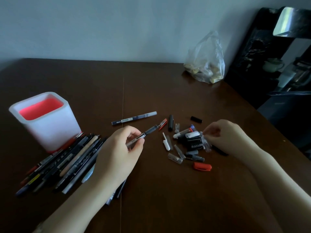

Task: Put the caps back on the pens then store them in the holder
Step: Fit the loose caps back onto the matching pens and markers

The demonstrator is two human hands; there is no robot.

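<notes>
L hand (121, 148), R hand (225, 137), both bare, fingers slim, forearms bare all the way to bottom frame edge

A holder (50, 130) stands at frame left, pens (78, 156) heaped before it; caps (193, 143) scatter right of centre, a bag (207, 63) upper right.

A white, translucent holder (48, 125) with a red inside is placed upright at the left. Just in front of it, a bundle of mostly dark pens (67, 162) is laid flat, side by side. An uncapped pen (149, 131) is gripped by the left hand (117, 148), with its tip pointed to the right. A capped pen (134, 118) is laid alone just behind it. Loose caps (190, 143), clear, black and white, are heaped at the right. A red cap (202, 166) is laid at the near side of the heap, and a black cap (196, 119) behind it.
</notes>
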